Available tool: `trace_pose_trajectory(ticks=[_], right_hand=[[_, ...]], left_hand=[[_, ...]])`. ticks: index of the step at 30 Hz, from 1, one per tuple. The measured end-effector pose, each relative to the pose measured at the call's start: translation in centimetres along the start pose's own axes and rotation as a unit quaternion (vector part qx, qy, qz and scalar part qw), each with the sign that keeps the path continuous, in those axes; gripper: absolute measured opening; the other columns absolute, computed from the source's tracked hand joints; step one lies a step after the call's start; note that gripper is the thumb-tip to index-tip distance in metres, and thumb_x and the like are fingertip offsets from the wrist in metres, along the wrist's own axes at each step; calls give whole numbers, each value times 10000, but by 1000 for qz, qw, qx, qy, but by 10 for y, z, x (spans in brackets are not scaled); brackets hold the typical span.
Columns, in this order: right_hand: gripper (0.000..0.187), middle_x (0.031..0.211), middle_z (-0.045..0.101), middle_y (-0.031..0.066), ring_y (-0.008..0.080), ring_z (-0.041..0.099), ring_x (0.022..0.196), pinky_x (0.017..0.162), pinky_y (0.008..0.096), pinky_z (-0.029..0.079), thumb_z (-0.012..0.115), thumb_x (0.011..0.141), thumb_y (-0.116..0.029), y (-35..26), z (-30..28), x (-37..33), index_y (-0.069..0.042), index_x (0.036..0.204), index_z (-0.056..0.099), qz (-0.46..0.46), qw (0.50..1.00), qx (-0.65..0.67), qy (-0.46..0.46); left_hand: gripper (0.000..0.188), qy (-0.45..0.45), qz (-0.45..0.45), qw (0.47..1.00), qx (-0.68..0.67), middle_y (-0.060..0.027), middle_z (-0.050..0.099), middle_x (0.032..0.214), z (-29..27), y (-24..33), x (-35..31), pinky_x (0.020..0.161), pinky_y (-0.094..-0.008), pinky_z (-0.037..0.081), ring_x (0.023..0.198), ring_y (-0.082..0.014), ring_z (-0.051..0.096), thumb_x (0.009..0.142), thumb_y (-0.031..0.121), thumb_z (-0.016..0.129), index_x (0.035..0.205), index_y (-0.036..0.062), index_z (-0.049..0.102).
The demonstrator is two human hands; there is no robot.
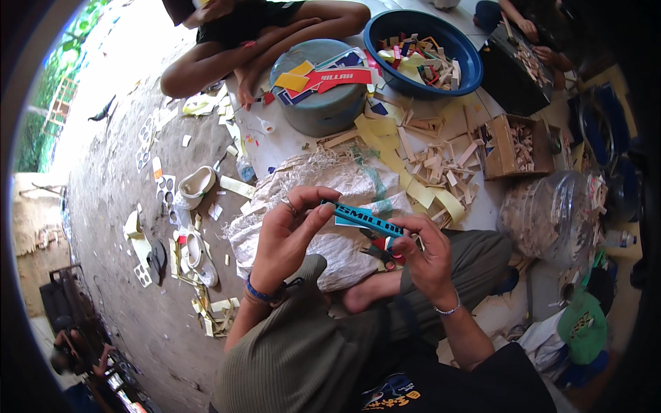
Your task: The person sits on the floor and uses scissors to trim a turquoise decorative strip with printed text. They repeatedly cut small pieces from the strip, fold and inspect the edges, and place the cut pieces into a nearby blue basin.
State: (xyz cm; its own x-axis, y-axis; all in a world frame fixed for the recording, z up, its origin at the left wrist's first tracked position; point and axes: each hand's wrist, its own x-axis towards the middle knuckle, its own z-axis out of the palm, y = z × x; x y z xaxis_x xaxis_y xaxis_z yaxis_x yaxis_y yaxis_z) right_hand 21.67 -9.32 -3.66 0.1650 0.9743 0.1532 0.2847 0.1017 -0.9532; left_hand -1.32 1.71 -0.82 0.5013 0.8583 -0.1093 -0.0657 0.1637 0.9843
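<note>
A narrow turquoise strip (365, 219) with black lettering is stretched between my two hands, above my lap. My left hand (292, 230) pinches its left end with thumb and forefinger. The right end sits between the thumb and fingers of my right hand (425, 253). I cannot tell whether the strip is wrapped round something stiff. Just below it, partly hidden by the strip and my right hand, lies a tool with red and black parts (385, 256). Under my hands spreads a frayed white woven sack (323, 179).
An upturned grey-blue tub (306, 113) carries coloured printed strips. Beyond it, a blue basin (375, 48) holds wooden pieces. Wood offcuts (441, 168), a cardboard box (499, 155) and a clear plastic container (544, 220) stand right. White clogs (197, 186) lie left. Other people sit at the far side.
</note>
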Motion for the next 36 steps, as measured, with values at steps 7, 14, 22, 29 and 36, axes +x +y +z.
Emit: trace_pose_trajectory(ticks=[7,14,22,29,36], right_hand=[[327,1011,692,14,103,616,880,764,255,484,603,1075,-294,27,10,26,-13,1230,667,31,995,97,21],[395,939,735,112,191,705,860,750,332,539,718,986,-340,103,31,21,-14,1203,668,259,955,-123,-69],[288,971,712,27,73,621,868,794,234,497,728,985,-184,141,51,3,20,1181,676,287,954,86,-4],[249,939,709,2,48,595,855,791,216,486,710,1010,-200,133,1,19,30,1104,724,287,951,25,113],[218,936,706,-7,38,598,842,773,201,481,734,993,-177,109,-16,13,15,1096,725,271,953,73,111]], left_hand=[[241,95,-62,993,-42,-12,734,1056,-23,-21,-1,858,-235,490,963,-59,621,1036,181,675,1195,8,727],[283,238,-56,960,-136,-22,725,1045,-51,-55,-18,861,-230,478,948,-67,622,1049,210,660,1231,-3,693],[338,198,-177,964,-14,-20,702,1123,-53,-106,-47,910,-278,510,1045,-114,648,1035,198,678,1329,36,636],[381,93,-47,944,312,-117,706,1200,-51,-112,-46,975,-383,532,1141,-289,676,962,145,728,1320,57,633],[421,15,147,844,516,-150,612,1362,-35,-76,-28,971,-440,531,1197,-373,624,923,146,750,1326,103,635]])
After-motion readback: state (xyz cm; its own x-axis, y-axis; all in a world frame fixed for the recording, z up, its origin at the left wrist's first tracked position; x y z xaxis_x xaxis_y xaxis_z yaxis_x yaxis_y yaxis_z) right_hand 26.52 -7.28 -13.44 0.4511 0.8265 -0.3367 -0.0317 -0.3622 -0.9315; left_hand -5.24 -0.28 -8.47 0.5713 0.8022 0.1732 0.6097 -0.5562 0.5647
